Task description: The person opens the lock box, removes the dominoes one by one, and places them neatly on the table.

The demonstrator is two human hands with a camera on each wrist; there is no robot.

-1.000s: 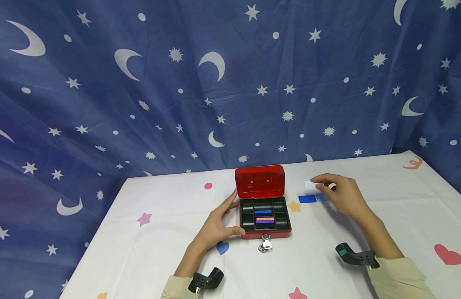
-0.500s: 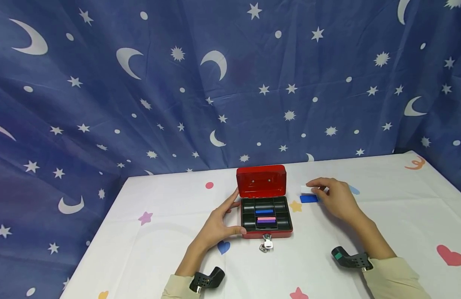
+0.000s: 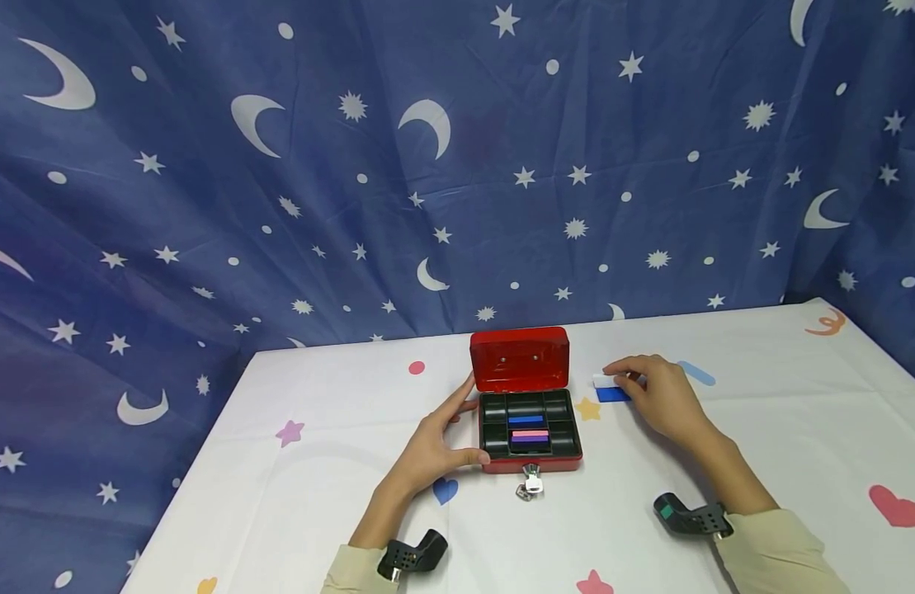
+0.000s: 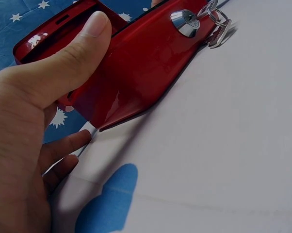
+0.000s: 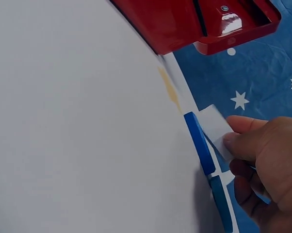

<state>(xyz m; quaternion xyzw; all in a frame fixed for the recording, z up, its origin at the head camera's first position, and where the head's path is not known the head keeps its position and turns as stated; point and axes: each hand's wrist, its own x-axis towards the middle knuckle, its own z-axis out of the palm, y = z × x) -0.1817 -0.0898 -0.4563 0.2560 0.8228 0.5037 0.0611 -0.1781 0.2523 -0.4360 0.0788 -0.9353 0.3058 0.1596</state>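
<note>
A red cash box (image 3: 531,465) stands on the table with its lid up. Its black compartment tray (image 3: 494,436) holds blue, pink and purple flat blocks in the middle compartments. My left hand (image 3: 427,452) grips the box's left side, thumb at the front corner. At the right, my right hand (image 3: 668,400) pinches a flat white rectangular block (image 5: 216,128) between thumb and fingers. That block lies just behind a blue block (image 5: 200,143) on the cloth. A second, teal-blue block (image 5: 222,204) follows end to end; the right hand hides it in the head view.
Keys (image 3: 530,488) hang from the lock (image 4: 185,23) on the box's front. The white tablecloth (image 3: 613,511) bears printed stars and hearts. Behind the table hangs a blue curtain (image 3: 472,206) with moons and stars.
My right hand has moved left and lowered the white block toward the back edge of the blue block. The left hand stays on the cash box.
</note>
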